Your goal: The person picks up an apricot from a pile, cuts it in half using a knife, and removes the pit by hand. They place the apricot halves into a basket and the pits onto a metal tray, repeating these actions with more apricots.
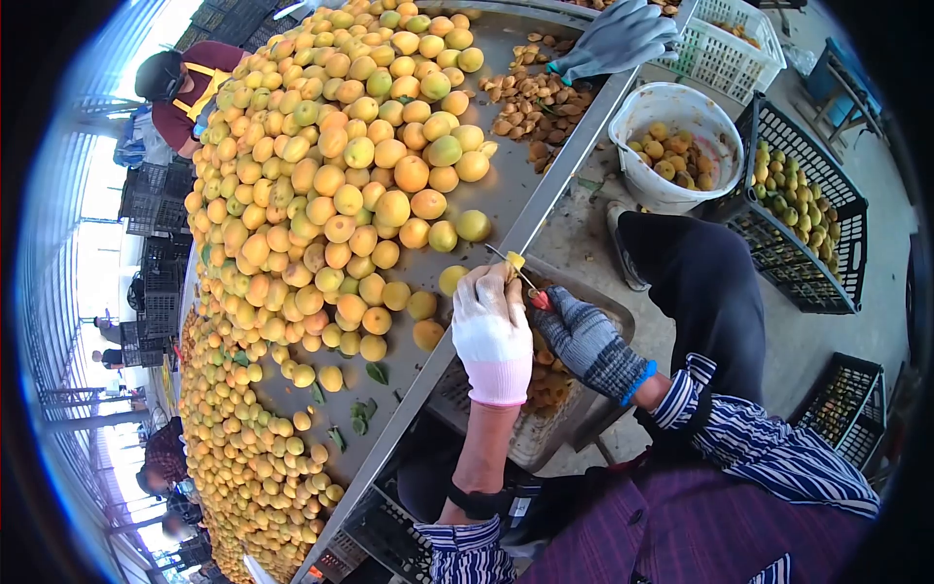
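My left hand, in a white glove with a pink cuff, has its fingers closed around an apricot; only a cut yellow part shows above the fingertips. My right hand, in a grey knit glove with a blue cuff, grips the red handle of a small knife. The knife's thin blade reaches to the apricot, where the two hands meet over the table's edge. Whole apricots lie heaped on the metal table beside my left hand. Below my hands, a tray holds orange-brown pieces, partly hidden.
Brown pits and grey gloves lie at the table's far end. To the right stand a white bucket of fruit, a black crate of greenish fruit and a white crate. Another person is across the table.
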Demonstrator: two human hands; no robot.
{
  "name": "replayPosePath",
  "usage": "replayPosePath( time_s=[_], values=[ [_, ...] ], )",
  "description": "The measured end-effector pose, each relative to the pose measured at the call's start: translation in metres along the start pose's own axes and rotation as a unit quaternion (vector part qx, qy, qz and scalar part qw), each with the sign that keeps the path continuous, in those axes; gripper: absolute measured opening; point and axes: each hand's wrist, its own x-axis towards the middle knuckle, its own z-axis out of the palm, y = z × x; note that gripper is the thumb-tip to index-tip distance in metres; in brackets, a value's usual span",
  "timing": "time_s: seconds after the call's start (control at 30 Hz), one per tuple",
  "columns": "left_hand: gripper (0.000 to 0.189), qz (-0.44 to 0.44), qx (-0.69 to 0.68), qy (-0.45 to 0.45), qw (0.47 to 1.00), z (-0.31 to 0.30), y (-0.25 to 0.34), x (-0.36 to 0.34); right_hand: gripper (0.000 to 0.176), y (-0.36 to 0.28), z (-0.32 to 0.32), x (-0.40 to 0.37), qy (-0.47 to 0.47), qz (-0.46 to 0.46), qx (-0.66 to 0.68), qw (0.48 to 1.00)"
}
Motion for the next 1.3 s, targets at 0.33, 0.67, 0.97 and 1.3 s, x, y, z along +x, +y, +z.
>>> replayPosePath(
  time_s=[0.33, 0.67, 0.97, 1.3],
  values=[
    [0.012, -0.169, -0.119, -0.034, 0.978, -0.018, -0.006, 0.009, 0.026, 0.019, 0.015, 0.01, -0.024, 0.096, 0.204, 0.974],
    [0.02, -0.36, -0.3, -0.058, 0.882, -0.022, 0.0, 0.013, 0.026, 0.002, 0.006, -0.011, 0.0, -0.016, 0.118, 0.993],
    [0.019, -0.348, -0.247, -0.102, 0.899, -0.025, 0.005, 0.011, 0.028, 0.006, 0.008, -0.009, 0.002, 0.007, 0.07, 0.998],
    [0.017, -0.106, -0.039, -0.059, 0.992, -0.029, -0.008, 0.016, 0.03, 0.011, 0.009, -0.003, 0.018, -0.016, 0.054, 0.998]
  ],
)
